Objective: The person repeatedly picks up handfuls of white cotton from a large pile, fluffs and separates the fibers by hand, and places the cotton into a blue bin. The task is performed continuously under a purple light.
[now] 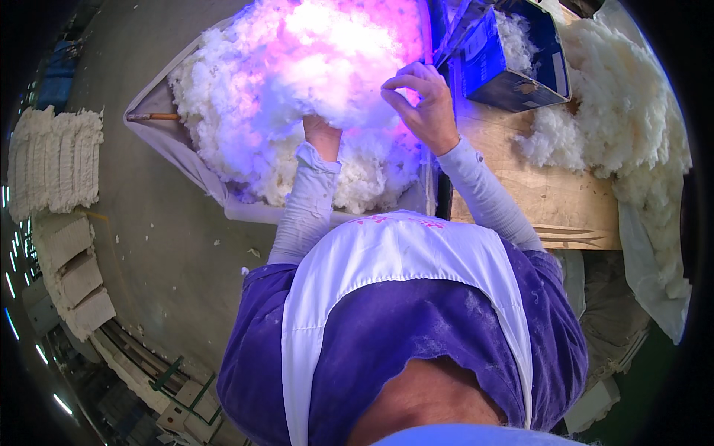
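Note:
A large heap of fluffy white fibre (245,97) fills a cloth-sided bin (177,160) in front of me, lit pink and violet from above. My left hand (323,138) reaches into the fibre up to the wrist, and its fingers are hidden there. Above the right edge of the heap, my right hand (430,104) is raised with thumb and forefinger tips brought together in a pinch. Whether a small tuft is between those tips is too small to tell. Pale sleeves cover both my forearms.
At the right, a blue box (480,63) with white fibre inside lies on a wooden tabletop (543,201). More loose fibre (625,97) is piled beside it, over a pale sheet (654,275). Stacked fibre slabs (56,160) stand on the far left, and bits of fluff dot the grey floor (156,245).

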The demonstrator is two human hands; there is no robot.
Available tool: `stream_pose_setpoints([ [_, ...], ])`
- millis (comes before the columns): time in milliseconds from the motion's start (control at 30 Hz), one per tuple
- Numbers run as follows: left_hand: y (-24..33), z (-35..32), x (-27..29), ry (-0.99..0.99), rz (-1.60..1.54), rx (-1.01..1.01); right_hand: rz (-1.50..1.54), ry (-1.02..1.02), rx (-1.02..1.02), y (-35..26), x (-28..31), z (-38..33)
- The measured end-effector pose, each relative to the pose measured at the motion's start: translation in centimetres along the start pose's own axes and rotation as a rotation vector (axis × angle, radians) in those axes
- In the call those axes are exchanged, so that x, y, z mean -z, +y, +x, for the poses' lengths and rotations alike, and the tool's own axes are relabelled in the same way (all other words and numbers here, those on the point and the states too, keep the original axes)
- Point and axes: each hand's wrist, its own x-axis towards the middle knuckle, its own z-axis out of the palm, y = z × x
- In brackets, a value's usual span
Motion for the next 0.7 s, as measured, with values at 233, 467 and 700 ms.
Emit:
stream_pose_setpoints([
  [233,0.3,0.2,2.3,0.145,0.178,-0.095,0.215,0.035,-0.197,2.1,2.2,-0.3],
  [467,0.0,-0.4,-0.2,0.438,0.535,-0.207,0.212,0.169,-0.276,4.5,5.7,-0.1],
  [700,0.7,-1.5,0.0,0.677,0.66,-0.226,-0.33,0.264,-0.184,12.4,14.8,2.3],
])
